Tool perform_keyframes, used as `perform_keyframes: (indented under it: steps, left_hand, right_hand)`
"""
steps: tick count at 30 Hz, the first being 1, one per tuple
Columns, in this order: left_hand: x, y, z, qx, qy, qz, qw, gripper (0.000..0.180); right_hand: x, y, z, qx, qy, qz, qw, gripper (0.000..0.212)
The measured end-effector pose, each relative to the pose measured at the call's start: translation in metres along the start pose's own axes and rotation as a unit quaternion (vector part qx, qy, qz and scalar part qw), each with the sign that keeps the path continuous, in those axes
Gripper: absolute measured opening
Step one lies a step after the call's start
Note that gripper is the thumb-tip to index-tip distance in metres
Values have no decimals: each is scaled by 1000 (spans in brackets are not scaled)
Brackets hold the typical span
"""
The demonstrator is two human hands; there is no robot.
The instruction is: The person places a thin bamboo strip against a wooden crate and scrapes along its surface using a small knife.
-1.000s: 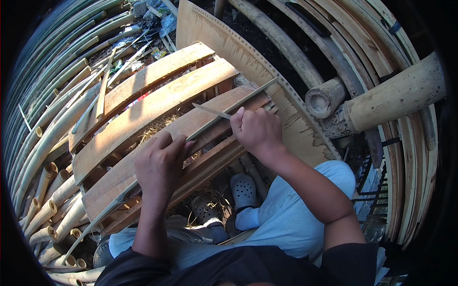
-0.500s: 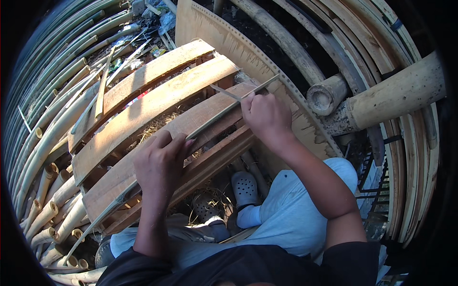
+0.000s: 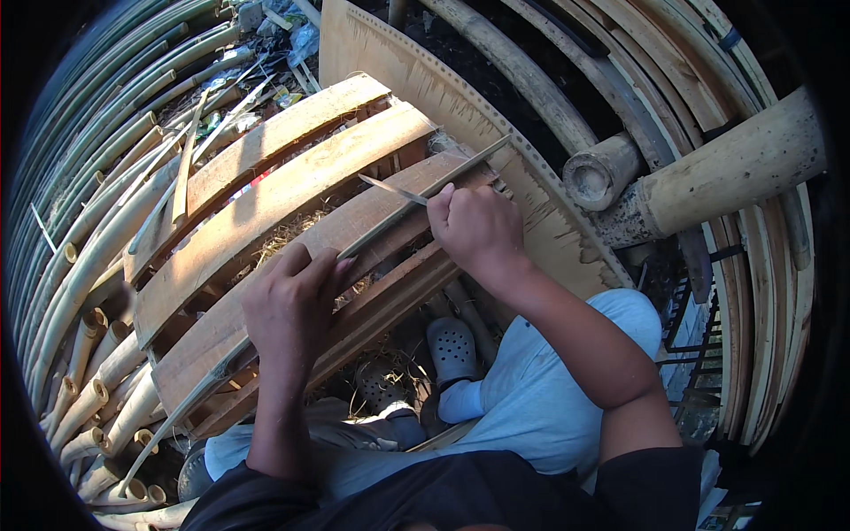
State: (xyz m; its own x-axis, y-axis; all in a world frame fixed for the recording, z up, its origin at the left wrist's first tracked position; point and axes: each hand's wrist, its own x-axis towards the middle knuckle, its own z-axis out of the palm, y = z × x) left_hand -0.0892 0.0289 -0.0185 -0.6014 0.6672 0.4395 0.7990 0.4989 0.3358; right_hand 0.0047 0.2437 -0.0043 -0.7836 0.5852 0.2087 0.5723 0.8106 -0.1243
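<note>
Head view, the only one. A long, narrow strip, probably bamboo, is held slantwise over a slatted wooden tabletop. By the left hand it is grasped, fingers curled over it. From that grip one end is trailed down and leftward past the forearm, toward cut bamboo poles; the other is carried up and rightward, past the right grip, to a tip over a stained panel.

By the right hand a knife is apparently clenched: its thin blade is pointed up and left from the fist, close against the strip; the handle is hidden. Whether the edge is biting cannot be told.

Progress, as judged: the strip is already narrow and in one piece. Work with the blade seems under way on the stretch by the right grip; no fresh curl is made out there. How much is left, on that stretch or along the trailing length, cannot be read.

Below and between the grips, straw-like shreds are seen among the slats; shavings or straw, undetermined. Well right of the right grip, a thick bamboo pole is noted.
</note>
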Motion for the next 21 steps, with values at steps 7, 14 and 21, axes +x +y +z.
perform_keyframes:
  steps: [7,14,21]
  left_hand:
    - [0,-1,-1,4,-6,-1,1000,22]
    - [2,4,-3,-7,15,-18,1000,17]
    - [0,0,1,7,7,-5,1000,23]
  right_hand:
    - [4,1,0,-24,32,42,998,49]
    - [32,42,0,-54,91,71,992,47]
    - [10,7,-7,-12,9,16,1000,48]
